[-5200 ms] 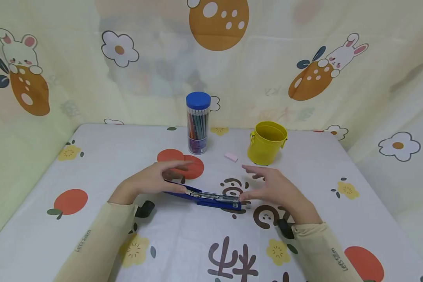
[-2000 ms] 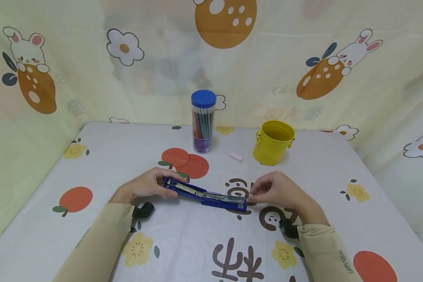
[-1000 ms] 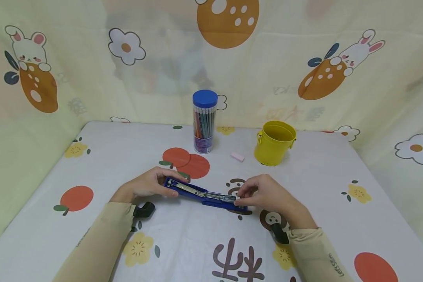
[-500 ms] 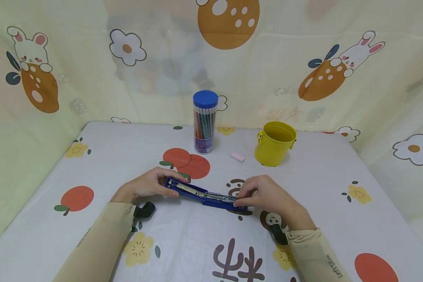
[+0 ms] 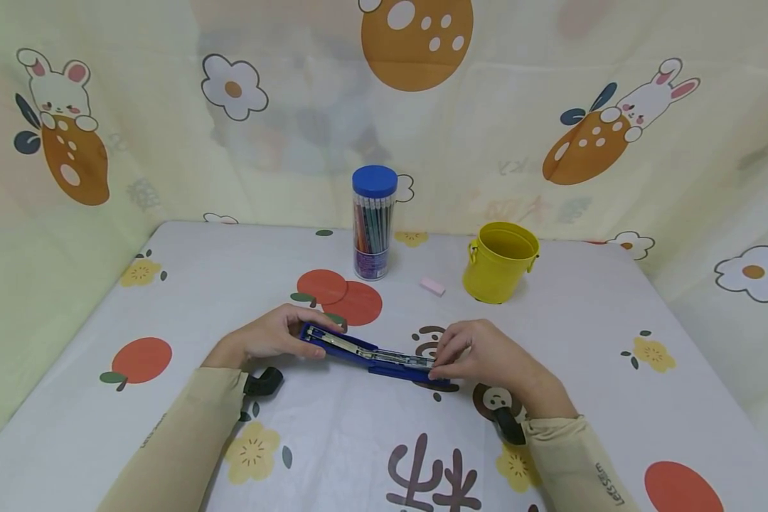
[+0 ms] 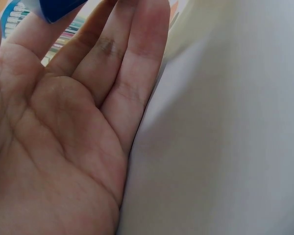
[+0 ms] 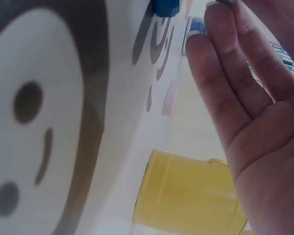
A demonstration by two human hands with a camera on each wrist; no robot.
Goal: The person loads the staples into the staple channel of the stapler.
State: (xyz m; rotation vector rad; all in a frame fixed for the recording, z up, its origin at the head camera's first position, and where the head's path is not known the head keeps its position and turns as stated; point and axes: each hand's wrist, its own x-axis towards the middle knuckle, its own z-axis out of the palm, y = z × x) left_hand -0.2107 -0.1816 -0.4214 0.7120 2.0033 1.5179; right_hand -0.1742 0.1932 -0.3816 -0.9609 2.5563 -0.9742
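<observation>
A blue stapler (image 5: 400, 371) lies folded wide, its metal magazine exposed. My left hand (image 5: 265, 334) grips the left end between thumb and fingers; the left wrist view shows a blue corner of the stapler (image 6: 54, 7) above the palm. At the stapler's right end, my right hand (image 5: 489, 359) has thumb and fingertips brought together over the magazine. A small grey metal piece, like a strip of staples (image 7: 225, 1), shows between those fingertips at the top of the right wrist view. The other right fingers (image 7: 215, 83) curl only slightly.
Behind the hands stand a clear tube of pencils (image 5: 372, 235) with a blue lid and a yellow bucket (image 5: 493, 274). A pink eraser (image 5: 432, 286) lies between them and the stapler. A patterned curtain (image 5: 294, 163) borders the white tabletop cloth (image 5: 333, 441).
The stapler's left arm has been spread and turned up. My right hand went to the right beside the stapler, then came back left over its end; it has barely moved since.
</observation>
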